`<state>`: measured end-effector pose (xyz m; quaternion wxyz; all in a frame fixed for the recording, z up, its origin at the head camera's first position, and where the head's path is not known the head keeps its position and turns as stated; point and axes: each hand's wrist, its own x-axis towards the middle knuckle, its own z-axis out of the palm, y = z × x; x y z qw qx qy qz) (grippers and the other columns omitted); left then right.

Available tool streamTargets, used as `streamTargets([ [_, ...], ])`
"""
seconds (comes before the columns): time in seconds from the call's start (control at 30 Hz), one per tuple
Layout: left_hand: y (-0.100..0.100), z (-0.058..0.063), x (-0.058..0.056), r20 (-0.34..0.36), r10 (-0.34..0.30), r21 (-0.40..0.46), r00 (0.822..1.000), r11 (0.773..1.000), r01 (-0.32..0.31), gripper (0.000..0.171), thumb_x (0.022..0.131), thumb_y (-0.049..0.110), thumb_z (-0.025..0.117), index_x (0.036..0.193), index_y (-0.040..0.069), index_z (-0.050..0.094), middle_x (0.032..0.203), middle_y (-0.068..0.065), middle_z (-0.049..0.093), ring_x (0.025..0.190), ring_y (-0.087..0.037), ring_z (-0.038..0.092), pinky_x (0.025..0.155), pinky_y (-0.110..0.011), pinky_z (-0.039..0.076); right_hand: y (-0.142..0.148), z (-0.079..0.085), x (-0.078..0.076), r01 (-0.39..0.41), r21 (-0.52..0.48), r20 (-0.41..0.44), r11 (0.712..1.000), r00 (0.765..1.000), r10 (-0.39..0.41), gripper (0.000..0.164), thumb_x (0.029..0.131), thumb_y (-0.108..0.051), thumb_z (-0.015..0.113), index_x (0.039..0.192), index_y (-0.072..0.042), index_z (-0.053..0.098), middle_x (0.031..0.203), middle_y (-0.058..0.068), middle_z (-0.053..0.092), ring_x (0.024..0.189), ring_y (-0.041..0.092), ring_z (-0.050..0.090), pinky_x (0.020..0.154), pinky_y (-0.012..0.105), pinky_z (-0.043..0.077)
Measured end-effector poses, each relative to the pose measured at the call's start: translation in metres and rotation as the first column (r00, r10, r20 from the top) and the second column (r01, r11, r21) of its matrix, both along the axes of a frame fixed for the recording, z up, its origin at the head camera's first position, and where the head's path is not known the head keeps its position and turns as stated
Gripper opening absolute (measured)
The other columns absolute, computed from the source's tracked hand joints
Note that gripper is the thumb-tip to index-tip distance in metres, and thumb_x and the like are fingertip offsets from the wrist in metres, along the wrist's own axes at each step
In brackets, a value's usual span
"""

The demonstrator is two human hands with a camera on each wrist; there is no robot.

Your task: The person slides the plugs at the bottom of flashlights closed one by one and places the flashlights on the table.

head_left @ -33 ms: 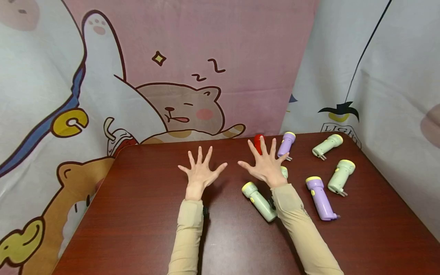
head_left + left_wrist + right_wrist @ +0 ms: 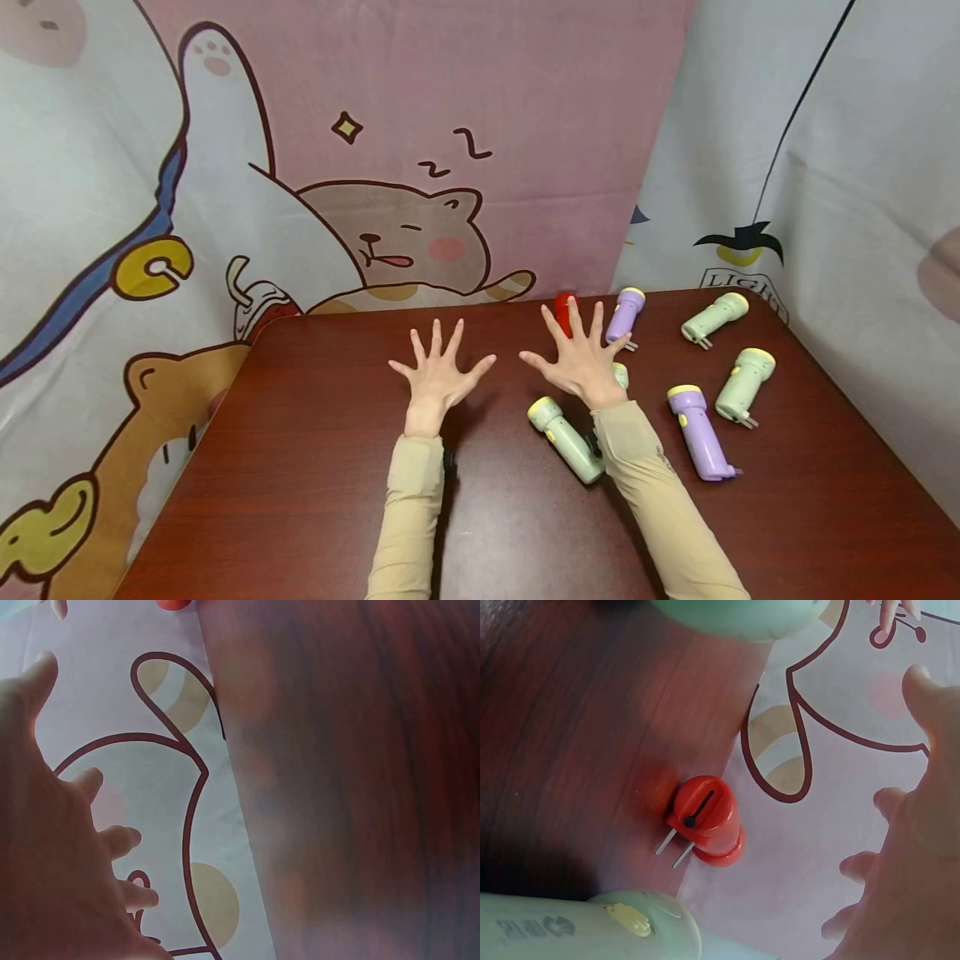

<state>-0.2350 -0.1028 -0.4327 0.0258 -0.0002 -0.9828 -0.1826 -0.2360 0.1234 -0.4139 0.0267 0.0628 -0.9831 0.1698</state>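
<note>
My left hand (image 2: pixel 437 382) hovers over the middle of the table, fingers spread, holding nothing. To its right my right hand (image 2: pixel 585 362) is raised too, its fingers splayed and its palm without any object. Behind those fingers a red flashlight (image 2: pixel 561 315) is partly covered; the right wrist view shows its two metal plug prongs. Below the right hand lies a pale green flashlight (image 2: pixel 573 450) with a yellow rim. Another green flashlight (image 2: pixel 621 375) is mostly hidden by the right wrist. A purple flashlight (image 2: pixel 625 317) lies just beyond the right little finger.
Farther right on the dark wooden table (image 2: pixel 300 467) lie a second purple flashlight (image 2: pixel 702 437) and two more green ones, one green flashlight (image 2: pixel 745 385) nearer and one green flashlight (image 2: pixel 715 318) by the back edge. A printed cloth (image 2: pixel 570 150) hangs behind the table.
</note>
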Motion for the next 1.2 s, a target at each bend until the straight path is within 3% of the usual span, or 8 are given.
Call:
streamTargets([
  [0.5, 0.002, 0.004, 0.003, -0.003, -0.007, -0.016, 1.0, 1.0, 0.007, 0.086, 0.079, 0.081, 0.037, 0.151, 0.041, 0.01, 0.162, -0.006, 0.007, 0.147, -0.041, -0.007, 0.1, -0.08, 0.002, 0.003, 0.0, 0.004, -0.002, 0.012, -0.024, 1.0, 1.0, 0.002, 0.085, 0.083, -0.073, 0.045, 0.152, -0.031, 0.019, 0.162, 0.012, 0.003, 0.145, 0.048, -0.009, 0.096, 0.083, 0.001],
  [0.6, 0.002, 0.004, 0.004, 0.0, -0.011, -0.014, 1.0, 1.0, 0.011, 0.086, 0.08, 0.081, 0.037, 0.151, 0.041, 0.011, 0.161, -0.006, 0.008, 0.147, -0.042, -0.004, 0.102, -0.079, 0.004, 0.005, 0.0, 0.004, -0.009, 0.023, -0.029, 1.0, 1.0, 0.01, 0.084, 0.084, -0.07, 0.046, 0.152, -0.028, 0.02, 0.16, 0.014, 0.011, 0.145, 0.048, 0.002, 0.102, 0.079, 0.008],
  [0.7, 0.002, 0.003, 0.004, -0.01, -0.018, -0.001, 1.0, 1.0, 0.018, 0.084, 0.082, 0.078, 0.038, 0.151, 0.038, 0.014, 0.161, -0.008, 0.013, 0.147, -0.043, 0.002, 0.106, -0.075, 0.01, 0.008, 0.001, 0.006, -0.03, 0.024, -0.037, 0.999, 0.999, 0.031, 0.083, 0.086, -0.065, 0.05, 0.151, -0.019, 0.027, 0.153, 0.02, 0.031, 0.139, 0.047, 0.027, 0.106, 0.069, 0.024],
  [0.8, 0.002, 0.002, 0.005, -0.04, -0.028, 0.037, 0.999, 0.999, 0.03, 0.08, 0.085, 0.072, 0.043, 0.151, 0.032, 0.021, 0.158, -0.011, 0.024, 0.145, -0.044, 0.014, 0.11, -0.067, 0.019, 0.01, 0.001, 0.011, -0.055, 0.025, -0.051, 0.998, 0.997, 0.056, 0.074, 0.085, -0.059, 0.057, 0.134, -0.004, 0.047, 0.126, 0.024, 0.056, 0.113, 0.044, 0.055, 0.093, 0.057, 0.046],
  [0.87, 0.001, 0.002, 0.007, -0.075, -0.034, 0.05, 0.997, 0.998, 0.038, 0.076, 0.087, 0.066, 0.047, 0.15, 0.026, 0.03, 0.153, -0.013, 0.035, 0.142, -0.044, 0.027, 0.109, -0.061, 0.03, 0.011, 0.002, 0.015, -0.082, 0.018, -0.042, 0.996, 0.996, 0.082, 0.062, 0.085, -0.054, 0.061, 0.114, 0.001, 0.058, 0.101, 0.021, 0.063, 0.089, 0.038, 0.062, 0.076, 0.049, 0.052],
  [0.93, 0.0, 0.001, 0.008, -0.112, -0.04, 0.057, 0.993, 0.997, 0.046, 0.071, 0.089, 0.06, 0.051, 0.146, 0.019, 0.038, 0.146, -0.014, 0.045, 0.135, -0.041, 0.04, 0.103, -0.056, 0.04, 0.012, 0.003, 0.02, -0.116, 0.005, -0.008, 0.993, 0.993, 0.116, 0.051, 0.085, -0.049, 0.063, 0.095, 0.001, 0.06, 0.08, 0.014, 0.061, 0.07, 0.029, 0.059, 0.062, 0.04, 0.049],
  [1.03, -0.001, 0.0, 0.011, -0.159, -0.044, 0.058, 0.986, 0.997, 0.054, 0.063, 0.09, 0.053, 0.054, 0.139, 0.013, 0.048, 0.136, -0.016, 0.055, 0.125, -0.038, 0.051, 0.093, -0.052, 0.048, 0.012, 0.006, 0.029, -0.169, -0.022, 0.097, 0.985, 0.981, 0.171, 0.043, 0.085, -0.045, 0.065, 0.075, -0.004, 0.059, 0.063, 0.003, 0.05, 0.055, 0.018, 0.048, 0.051, 0.03, 0.039],
  [1.2, -0.002, -0.002, 0.014, -0.201, -0.05, 0.073, 0.978, 0.995, 0.066, 0.052, 0.092, 0.046, 0.055, 0.129, 0.01, 0.058, 0.127, -0.016, 0.061, 0.114, -0.037, 0.058, 0.086, -0.051, 0.052, 0.011, 0.012, 0.045, -0.233, 0.027, 0.308, 0.972, 0.927, 0.214, 0.045, 0.082, -0.047, 0.068, 0.063, -0.008, 0.056, 0.058, -0.001, 0.044, 0.054, 0.013, 0.042, 0.049, 0.025, 0.034],
])
